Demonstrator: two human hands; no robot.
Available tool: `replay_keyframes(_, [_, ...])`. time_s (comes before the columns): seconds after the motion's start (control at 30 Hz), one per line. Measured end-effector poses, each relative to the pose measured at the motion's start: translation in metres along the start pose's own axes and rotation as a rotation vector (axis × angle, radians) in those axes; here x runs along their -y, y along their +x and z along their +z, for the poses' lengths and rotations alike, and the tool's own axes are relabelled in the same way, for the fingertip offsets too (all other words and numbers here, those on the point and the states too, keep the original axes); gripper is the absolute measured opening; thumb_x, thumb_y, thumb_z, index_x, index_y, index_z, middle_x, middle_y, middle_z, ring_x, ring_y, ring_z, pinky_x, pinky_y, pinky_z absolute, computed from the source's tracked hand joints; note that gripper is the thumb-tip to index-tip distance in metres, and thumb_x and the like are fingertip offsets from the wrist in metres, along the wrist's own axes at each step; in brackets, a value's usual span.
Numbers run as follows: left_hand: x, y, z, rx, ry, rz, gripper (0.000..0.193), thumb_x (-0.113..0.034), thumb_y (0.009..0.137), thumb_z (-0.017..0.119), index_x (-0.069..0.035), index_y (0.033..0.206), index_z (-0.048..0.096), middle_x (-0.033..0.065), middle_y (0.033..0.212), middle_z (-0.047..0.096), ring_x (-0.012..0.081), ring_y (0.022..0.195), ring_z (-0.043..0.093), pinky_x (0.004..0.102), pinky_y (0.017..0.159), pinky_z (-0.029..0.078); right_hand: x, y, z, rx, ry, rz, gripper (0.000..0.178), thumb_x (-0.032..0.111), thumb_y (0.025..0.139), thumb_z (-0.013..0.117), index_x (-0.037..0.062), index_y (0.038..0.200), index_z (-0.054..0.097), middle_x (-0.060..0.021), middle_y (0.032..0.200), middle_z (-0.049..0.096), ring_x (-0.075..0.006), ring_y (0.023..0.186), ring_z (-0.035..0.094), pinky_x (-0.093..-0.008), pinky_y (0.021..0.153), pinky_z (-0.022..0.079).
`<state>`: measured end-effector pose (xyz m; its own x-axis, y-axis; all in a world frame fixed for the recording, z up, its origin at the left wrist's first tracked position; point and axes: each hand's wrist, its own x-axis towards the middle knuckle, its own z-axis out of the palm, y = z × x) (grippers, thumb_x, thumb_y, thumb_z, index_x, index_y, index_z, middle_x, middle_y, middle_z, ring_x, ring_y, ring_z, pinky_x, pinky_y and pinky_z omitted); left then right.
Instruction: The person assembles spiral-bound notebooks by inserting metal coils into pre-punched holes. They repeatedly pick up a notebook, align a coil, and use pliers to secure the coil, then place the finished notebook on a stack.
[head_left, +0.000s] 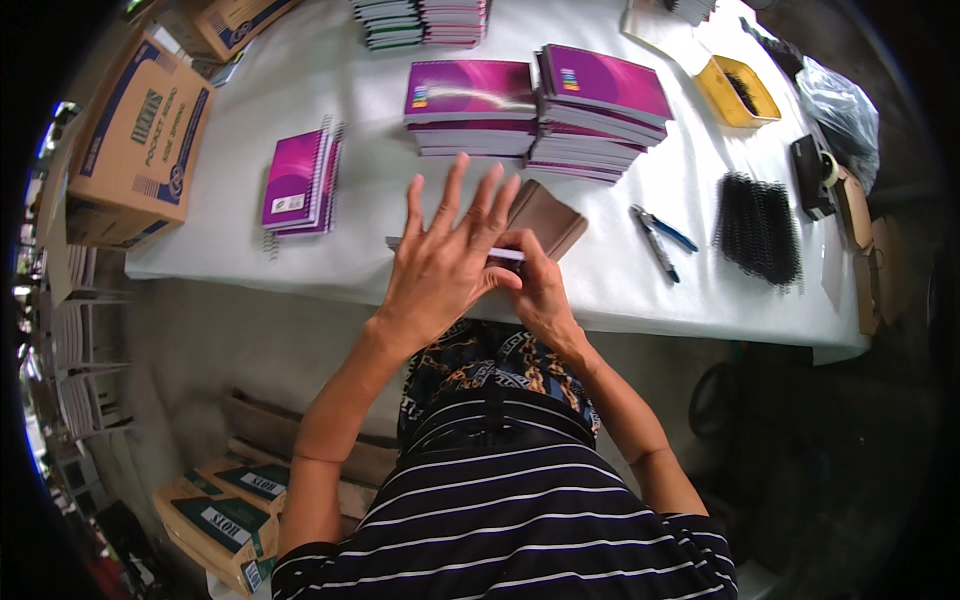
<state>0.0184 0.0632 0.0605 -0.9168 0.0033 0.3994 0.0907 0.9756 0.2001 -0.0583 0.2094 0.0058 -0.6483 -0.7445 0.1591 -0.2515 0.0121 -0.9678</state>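
Note:
My left hand [440,255] is open, its fingers spread over a thin white-edged notebook [507,254] near the table's front edge. Most of that notebook is hidden beneath the hand. My right hand [540,285] is closed on the notebook's right end, fingers curled and thumb toward me. Just beyond my right hand lies a brown block [548,220] with a slanted top. Left of my hands, a few purple spiral notebooks [297,180] lie stacked, their coils sticking out.
Two stacks of purple notebooks [470,92] [605,85] stand beyond my hands. To the right lie pliers [668,230], a pen [662,257], black spiral coils [758,230] and a yellow tub [738,92]. A cardboard box [140,140] stands at the left.

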Motion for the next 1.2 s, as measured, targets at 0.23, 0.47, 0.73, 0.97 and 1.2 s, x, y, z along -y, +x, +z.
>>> replay_keyframes(0.23, [0.003,0.005,0.016,0.047,0.104,0.041,0.070,-0.037,0.079,0.070,-0.020,0.143,0.048,-0.0013,0.139,0.056,0.0291,0.130,0.050,0.0527,0.107,0.037,-0.007,0.030,-0.195,-0.582,-0.891,-0.185,0.035,0.000,0.072,0.077,0.0038,0.105,0.065,-0.0115,0.105,0.066,-0.0299,0.101,0.060,-0.0375,0.087,0.046])
replay_keyframes(0.47, [-0.004,0.004,0.022,0.010,0.090,-0.004,0.058,-0.048,0.080,0.064,-0.019,0.130,0.062,-0.0019,0.127,0.065,0.0330,0.126,0.053,0.0550,0.109,0.033,-0.072,0.049,-0.294,-0.623,-1.823,0.526,0.024,0.019,0.087,0.063,0.0009,0.103,0.066,-0.0133,0.108,0.064,-0.0265,0.104,0.059,-0.0439,0.084,0.043])
replay_keyframes(0.73, [-0.004,0.003,0.033,-0.160,0.113,-0.025,0.040,-0.044,0.081,0.072,-0.022,0.115,0.072,-0.0063,0.116,0.070,0.0325,0.122,0.056,0.0566,0.108,0.033,-0.074,0.065,-0.299,-0.446,-1.845,0.579,0.024,0.013,0.087,0.059,-0.0036,0.103,0.066,-0.0161,0.101,0.067,-0.0295,0.096,0.063,-0.0416,0.079,0.050])
replay_keyframes(0.97, [-0.005,0.005,0.036,-0.148,0.105,-0.041,0.038,-0.041,0.083,0.071,-0.022,0.116,0.072,-0.0068,0.117,0.070,0.0314,0.124,0.055,0.0548,0.109,0.033,-0.078,0.052,-0.310,-0.629,-1.938,0.241,0.018,0.015,0.084,0.060,0.0006,0.087,0.070,-0.0167,0.097,0.066,-0.0282,0.099,0.060,-0.0426,0.080,0.048])
replay_keyframes(1.2, [0.000,0.009,0.020,0.019,0.059,-0.003,0.062,-0.038,0.083,0.068,-0.022,0.140,0.051,0.0017,0.132,0.062,0.0338,0.125,0.055,0.0545,0.110,0.032,-0.076,0.061,-0.325,-0.465,-1.883,0.328,0.021,0.020,0.082,0.063,0.0011,0.088,0.070,-0.0144,0.095,0.067,-0.0292,0.097,0.063,-0.0429,0.079,0.047])
